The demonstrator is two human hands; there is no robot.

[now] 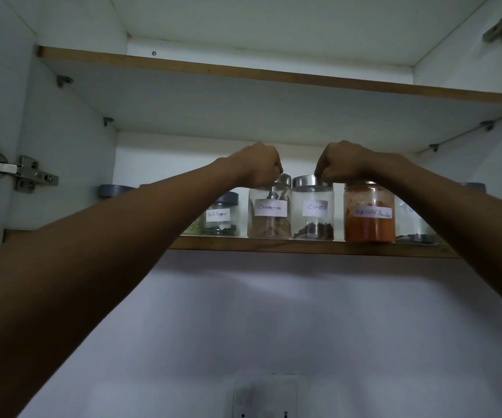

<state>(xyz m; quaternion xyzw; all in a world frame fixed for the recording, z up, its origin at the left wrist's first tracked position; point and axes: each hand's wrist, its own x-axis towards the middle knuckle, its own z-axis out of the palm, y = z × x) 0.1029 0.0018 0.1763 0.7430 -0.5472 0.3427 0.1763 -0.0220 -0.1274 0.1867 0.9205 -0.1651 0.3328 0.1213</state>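
Glass was what both hands had reached for, a row of labelled jars standing along the front edge of the lower shelf [304, 247]; the cinnamon jar [269, 218] and the cloves jar [313, 218] stood side by side near the middle, almost touching, each with its long axis upright or close to it. The left hand [260, 167] sat directly above the cinnamon jar, fingers curled down tight over the cinnamon lid [285, 178], which looked a little tipped; the jar hung straight below that grip. The right hand [346, 162] was likewise closed into a curl, its fingertips coming down at the right edge of the cloves lid [304, 181], so it appeared to be pinching that lid; its wrist crossed in front of the red chilli powder jar [368, 221] and hid that top, so the hold could not be read with full certainty. Each hand was nearer its own jar and the arms did not cross; a straight lift up and out toward the person seemed the likely next call, with the black pepper jar [222, 218] set farther back on the left.
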